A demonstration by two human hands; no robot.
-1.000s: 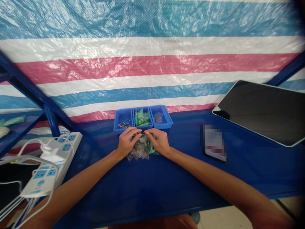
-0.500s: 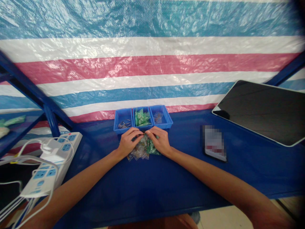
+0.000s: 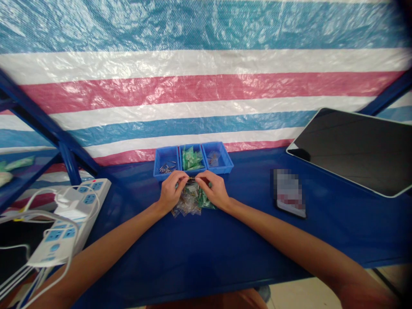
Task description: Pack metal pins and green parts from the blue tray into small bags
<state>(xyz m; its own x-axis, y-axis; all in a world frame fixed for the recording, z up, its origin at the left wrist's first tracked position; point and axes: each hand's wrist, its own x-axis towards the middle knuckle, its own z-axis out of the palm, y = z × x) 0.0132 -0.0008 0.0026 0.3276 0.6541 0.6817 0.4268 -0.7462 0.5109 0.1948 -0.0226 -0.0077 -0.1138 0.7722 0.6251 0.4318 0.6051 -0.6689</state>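
Between my fingertips, in front of the blue bins, is a thin dark metal piece. My left hand pinches its left end and my right hand pinches its right end. Under and between the hands lies a pile of small clear bags with metal bits, with green bags at its right side. The left bin holds loose metal pins, the middle one has green packets, and the right bin holds clear bags.
A white power strip with cables lies at the left. To the right are a phone and a large dark-screened panel. Behind the blue table hangs a striped sheet.
My left fingers have risen slightly and the fingertips of both hands have drawn level, with the thin metal piece now visible between them.
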